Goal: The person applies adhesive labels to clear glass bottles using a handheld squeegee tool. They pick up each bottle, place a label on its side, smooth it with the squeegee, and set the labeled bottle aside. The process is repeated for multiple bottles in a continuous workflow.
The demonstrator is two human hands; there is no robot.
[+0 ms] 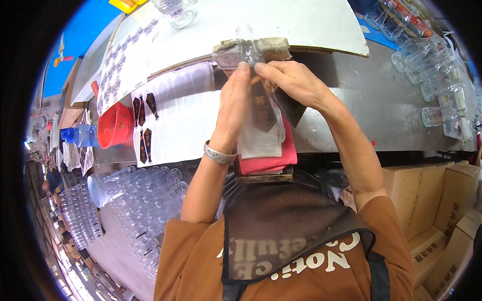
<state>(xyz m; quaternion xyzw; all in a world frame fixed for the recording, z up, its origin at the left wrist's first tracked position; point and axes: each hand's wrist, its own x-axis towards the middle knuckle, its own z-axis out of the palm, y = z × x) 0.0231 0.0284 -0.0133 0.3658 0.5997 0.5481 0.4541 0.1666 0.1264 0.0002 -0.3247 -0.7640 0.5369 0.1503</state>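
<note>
A clear glass bottle (249, 49) lies with its neck pointing away from me on a rolled, worn cloth (227, 54). A dark, tie-shaped decal (263, 108) with reddish-gold marks shows on its body. My left hand (233, 95) is wrapped along the bottle's left side, thumb pressed near the shoulder. From the right, my right hand (296, 83) grips it, its thumb close to the left one at the decal's narrow end. Below my right palm is a dark flat patch (292, 108) that I cannot identify. Under the bottle are white and pink cloths (271, 161).
More dark decals (145, 143) lie on a white sheet (186, 95) at left, beside a red bowl (113, 125) and a blue-capped bottle (80, 135). Glass mugs (434, 115) line the right; many glass pieces (145, 200) stand lower left. Open cardboard boxes (416, 195) stand lower right.
</note>
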